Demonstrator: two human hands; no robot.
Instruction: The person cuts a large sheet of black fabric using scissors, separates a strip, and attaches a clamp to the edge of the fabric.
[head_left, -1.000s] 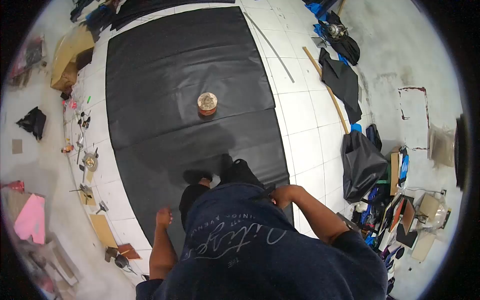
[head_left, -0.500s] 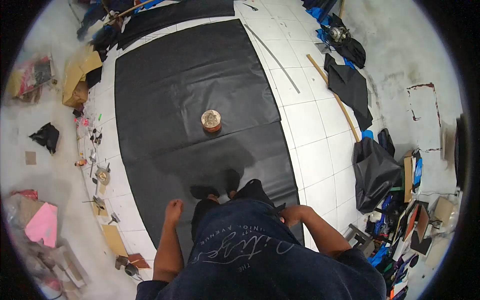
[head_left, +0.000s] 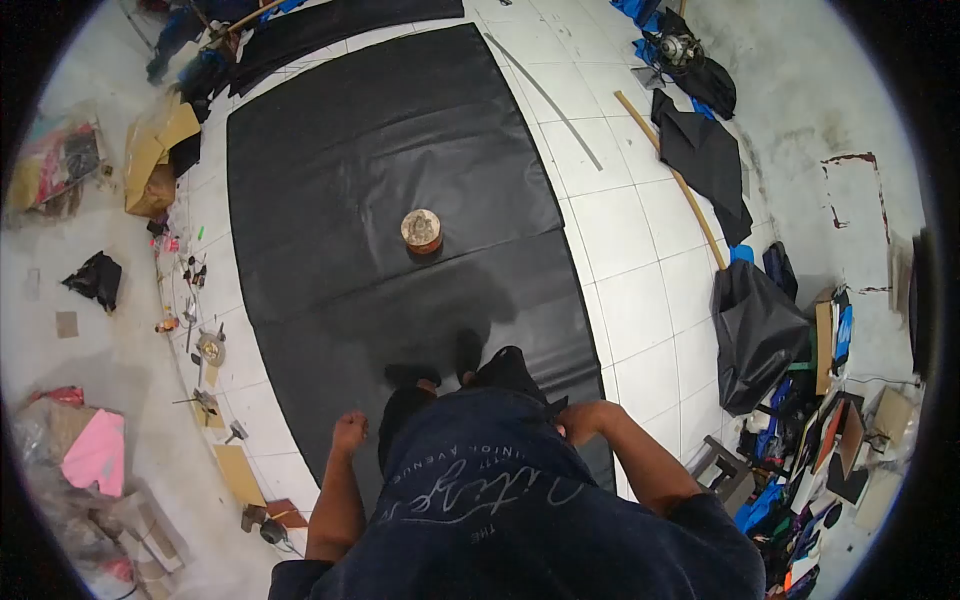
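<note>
My left hand hangs beside my left leg, over the black sheet, with its fingers curled and nothing visible in it. At my right hip, my right hand is closed on a small dark thing I cannot make out, against the dark shirt. A round tin-like object, pale on top and reddish-brown on its side, sits on the large black sheet ahead of my feet. Neither hand touches it.
A long wooden stick and a thin metal strip lie on the white tiles at right. Black cloth and a black bag are near the right wall. Small tools and a cardboard box line the left side.
The view has shifted, so the sheet and tin-like object appear lower than one second ago. Both feet now show more fully. The hands keep much the same pose.
</note>
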